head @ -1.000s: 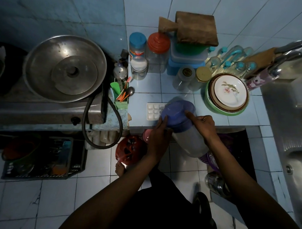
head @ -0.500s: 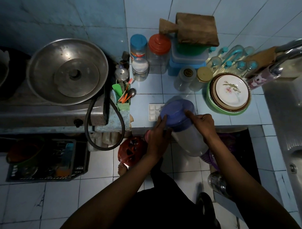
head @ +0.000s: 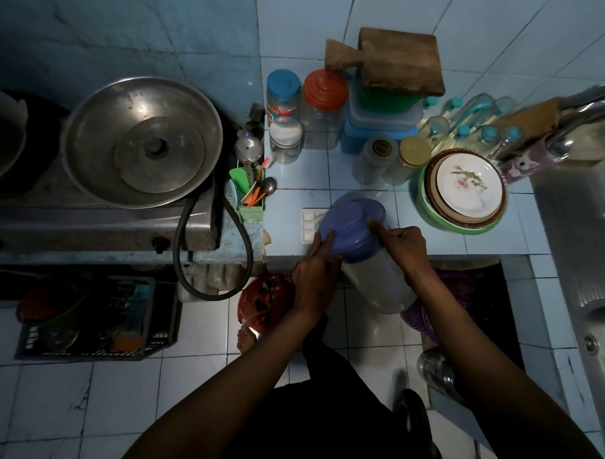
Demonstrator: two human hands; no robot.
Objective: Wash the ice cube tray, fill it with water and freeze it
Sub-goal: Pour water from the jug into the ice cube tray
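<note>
Head cam, looking down at the counter edge. Both hands hold a clear jug [head: 378, 283] w/ a blue lid [head: 352, 227], tipped so the lid end leans over the counter. Left hand [head: 315, 274] is curled against the jug's left side, fingertips up on the lid rim. Right hand [head: 401, 244] grips from the right, thumb and fingers wrapped round the lid edge.

The ice tray [head: 310, 224], white, lies flat on the tiled counter [head: 295, 194] just beyond the hands; the lid covers its right part, so only the left few cells show. Neither hand touches it.

Surface and room: pale blue tiles on counter & wall. Behind the tray stand jars, stacked plastic boxes, and a wooden board [head: 399, 64] leaning on the wall. Plates in a green bowl [head: 463, 193] sit to the right, near the steel sink [head: 585, 246]. To the left, a green cutlery holder [head: 250, 200], then a stove w/ a big metal pan [head: 143, 141]. White tile floor below, w/ a dark crate [head: 89, 314] under the stove.
</note>
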